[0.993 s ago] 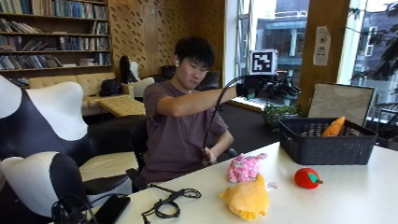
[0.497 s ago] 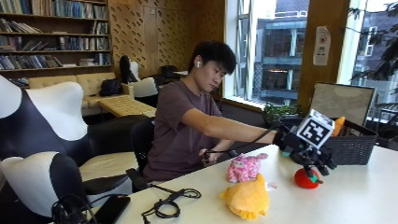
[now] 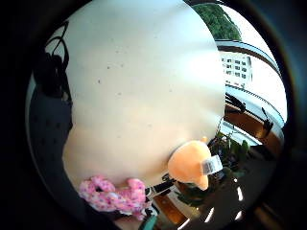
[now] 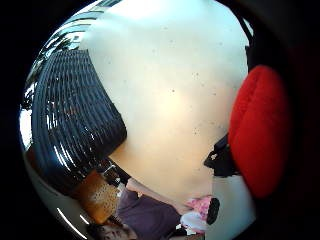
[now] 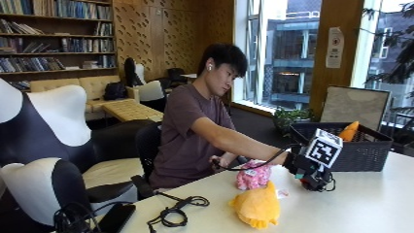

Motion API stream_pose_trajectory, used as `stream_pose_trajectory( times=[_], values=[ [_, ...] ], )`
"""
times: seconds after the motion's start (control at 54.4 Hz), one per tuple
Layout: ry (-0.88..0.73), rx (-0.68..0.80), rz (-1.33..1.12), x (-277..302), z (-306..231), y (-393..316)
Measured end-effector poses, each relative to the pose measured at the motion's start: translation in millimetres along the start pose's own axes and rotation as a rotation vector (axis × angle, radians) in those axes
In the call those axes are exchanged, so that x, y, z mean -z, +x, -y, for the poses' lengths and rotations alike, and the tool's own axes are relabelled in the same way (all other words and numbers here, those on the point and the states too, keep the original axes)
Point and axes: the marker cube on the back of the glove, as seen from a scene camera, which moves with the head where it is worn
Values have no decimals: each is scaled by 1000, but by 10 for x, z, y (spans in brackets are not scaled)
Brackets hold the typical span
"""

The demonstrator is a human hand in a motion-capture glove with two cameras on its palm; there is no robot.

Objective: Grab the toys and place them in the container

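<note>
Toys lie spread along the pale table (image 5: pixel 362 208) in front of a seated person; a yellow plush toy (image 5: pixel 257 208) lies nearest the table's front edge, and a pink plush toy (image 5: pixel 253 175) sits just behind it, close to the person's bare hand. The person's arm reaches out over the table, and the gloved right hand (image 5: pixel 309 171) hangs low above the tabletop, just in front of the black woven basket (image 5: pixel 362 150); an orange toy (image 5: pixel 349 131) pokes up out of the basket. From the outside view the red toy is hidden behind the hand; the thumb side palm view shows the red toy (image 4: pixel 257 132) filling one edge of the picture, close against the palm, with bare tabletop beside it and the basket's dark wall (image 4: pixel 75 125) further off. Whether the fingers are curled round the red toy or only poised beside it cannot be told from any view. The little finger side palm view looks back across the table to the yellow plush toy (image 3: pixel 191 164) and the pink plush toy (image 3: pixel 112 194); a coil of black cable (image 5: pixel 176 212) lies on the table near its end.
</note>
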Motion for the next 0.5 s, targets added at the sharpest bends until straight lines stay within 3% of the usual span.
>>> stream_pose_trajectory(
  times=[0.074,0.166,0.276,0.386,0.497],
  values=[
    [78,64,210,159,-78,-172],
    [136,84,285,447,-209,-233],
    [219,112,240,945,-443,-308],
    [319,3,-135,1484,-638,-29],
    [389,96,70,2082,-853,-410]
  ],
)
